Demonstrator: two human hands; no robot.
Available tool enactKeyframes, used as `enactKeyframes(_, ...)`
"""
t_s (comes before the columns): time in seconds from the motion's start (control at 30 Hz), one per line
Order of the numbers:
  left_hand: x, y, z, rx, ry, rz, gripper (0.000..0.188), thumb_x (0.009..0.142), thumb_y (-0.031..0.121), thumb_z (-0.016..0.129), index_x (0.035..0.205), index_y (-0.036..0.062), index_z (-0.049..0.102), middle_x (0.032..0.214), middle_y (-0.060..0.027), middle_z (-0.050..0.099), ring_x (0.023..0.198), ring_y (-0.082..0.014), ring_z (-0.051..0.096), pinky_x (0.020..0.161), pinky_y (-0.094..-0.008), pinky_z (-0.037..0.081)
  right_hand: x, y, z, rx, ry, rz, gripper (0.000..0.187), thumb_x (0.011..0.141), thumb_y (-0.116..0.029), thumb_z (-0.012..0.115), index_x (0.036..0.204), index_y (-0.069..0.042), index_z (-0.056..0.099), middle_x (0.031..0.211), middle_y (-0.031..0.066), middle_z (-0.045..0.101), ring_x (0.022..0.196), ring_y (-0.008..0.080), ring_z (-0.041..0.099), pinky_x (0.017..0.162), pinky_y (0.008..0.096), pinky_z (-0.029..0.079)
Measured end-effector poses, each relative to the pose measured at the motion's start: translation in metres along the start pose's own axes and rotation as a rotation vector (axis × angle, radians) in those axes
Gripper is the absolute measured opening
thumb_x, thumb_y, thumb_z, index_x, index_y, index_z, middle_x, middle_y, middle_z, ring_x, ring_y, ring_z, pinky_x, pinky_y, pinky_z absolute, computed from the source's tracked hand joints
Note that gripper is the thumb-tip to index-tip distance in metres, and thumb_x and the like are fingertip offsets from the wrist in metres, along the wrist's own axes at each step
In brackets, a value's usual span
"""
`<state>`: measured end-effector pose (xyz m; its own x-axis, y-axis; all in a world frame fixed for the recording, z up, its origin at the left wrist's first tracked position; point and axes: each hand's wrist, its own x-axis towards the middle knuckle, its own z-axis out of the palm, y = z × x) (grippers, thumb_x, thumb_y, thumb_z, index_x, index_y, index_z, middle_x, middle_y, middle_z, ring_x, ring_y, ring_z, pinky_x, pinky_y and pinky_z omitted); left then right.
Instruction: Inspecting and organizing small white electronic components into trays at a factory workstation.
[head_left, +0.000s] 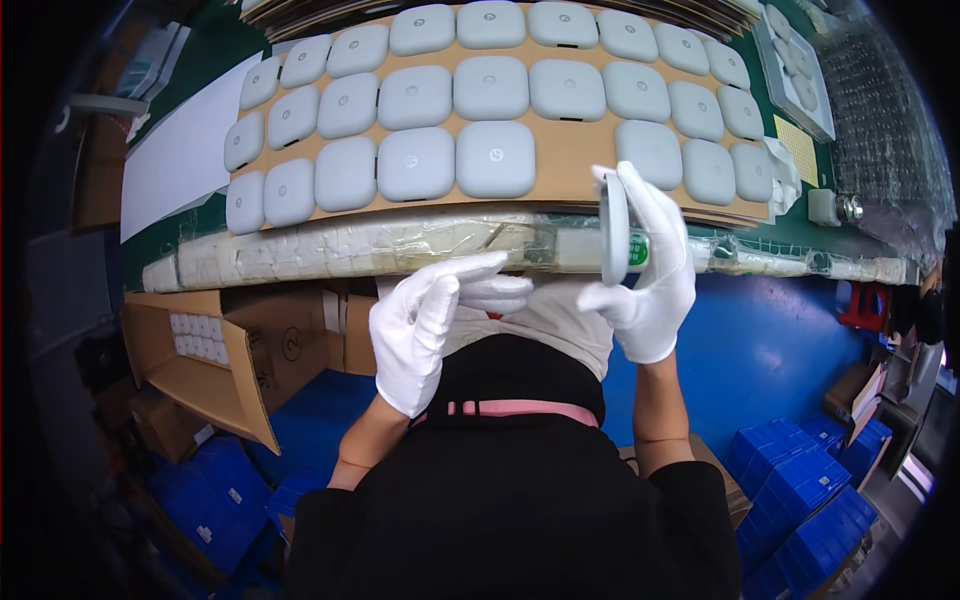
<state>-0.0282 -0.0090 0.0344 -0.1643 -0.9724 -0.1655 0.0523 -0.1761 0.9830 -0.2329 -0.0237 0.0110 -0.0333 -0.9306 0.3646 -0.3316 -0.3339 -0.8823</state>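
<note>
Grey units (415, 160) line a board (575, 165) on the bench (300, 252), crates (785, 480) below it; by its edge, right grip (655, 270) grasps a unit (614, 235), left grip (420, 335) is loosely spread, empty.

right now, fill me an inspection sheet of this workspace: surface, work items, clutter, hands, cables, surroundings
surface: green table bearing a brown cardboard sheet
work items: pale cases in three rows, one gap in the nearest
clutter: white sheet at left, clear plastic sheeting at right
hands: gloved right hand holds another case on edge; gloved left hand holds nothing
cables: nothing seen clearly
surroundings: blue floor, blue crates, open cardboard box
</note>
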Motion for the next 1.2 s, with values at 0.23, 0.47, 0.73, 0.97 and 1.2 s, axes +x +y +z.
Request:
enactKeyframes(0.23, 0.001, -0.008, -0.007, 0.036, -0.014, -0.001, 0.043, 0.106, 0.026, 0.038, 0.118, -0.0090, 0.060, 0.090, -0.0217, 0.071, 0.079, -0.0284, 0.071, 0.078, -0.0335, 0.057, 0.046, 0.013, -0.015, -0.850, -0.195, -0.333, 0.075, 0.063, -0.033, 0.081, 0.131, -0.010, 0.057, 0.127, 0.0071, 0.059, 0.107, 0.0248, 0.055, 0.097, 0.0390, 0.040)
enactKeyframes(0.47, 0.001, -0.011, -0.010, -0.021, 0.000, 0.002, 0.042, 0.105, 0.024, 0.038, 0.119, -0.0091, 0.059, 0.094, -0.0223, 0.071, 0.082, -0.0269, 0.071, 0.078, -0.0332, 0.056, 0.043, 0.025, -0.021, -0.804, -0.214, -0.358, 0.066, 0.067, -0.030, 0.080, 0.128, -0.012, 0.061, 0.125, 0.0035, 0.061, 0.108, 0.0233, 0.057, 0.105, 0.0415, 0.038)
enactKeyframes(0.73, 0.003, -0.014, -0.015, 0.008, -0.036, -0.023, 0.042, 0.105, 0.025, 0.038, 0.122, -0.0084, 0.058, 0.100, -0.0237, 0.070, 0.085, -0.0274, 0.071, 0.081, -0.0326, 0.056, 0.052, 0.036, -0.022, -0.832, -0.130, -0.444, 0.058, 0.069, -0.026, 0.080, 0.122, -0.012, 0.064, 0.117, 0.0033, 0.065, 0.103, 0.0210, 0.060, 0.109, 0.0456, 0.037)
enactKeyframes(0.97, 0.005, -0.014, -0.013, -0.131, -0.071, -0.123, 0.043, 0.105, 0.025, 0.039, 0.124, -0.0084, 0.057, 0.101, -0.0229, 0.070, 0.088, -0.0284, 0.071, 0.086, -0.0318, 0.054, 0.056, 0.019, 0.011, -0.657, -0.072, -0.461, 0.058, 0.067, -0.026, 0.081, 0.121, -0.012, 0.064, 0.112, 0.0039, 0.067, 0.102, 0.0199, 0.061, 0.112, 0.0481, 0.034)
enactKeyframes(1.2, 0.008, -0.021, -0.015, -0.121, -0.074, -0.134, 0.042, 0.105, 0.024, 0.041, 0.130, -0.0079, 0.052, 0.113, -0.0229, 0.066, 0.099, -0.0281, 0.068, 0.091, -0.0331, 0.053, 0.066, 0.010, 0.035, -0.727, -0.164, -0.456, 0.063, 0.061, -0.024, 0.083, 0.120, -0.011, 0.062, 0.108, 0.0034, 0.066, 0.097, 0.0202, 0.062, 0.114, 0.0507, 0.030)
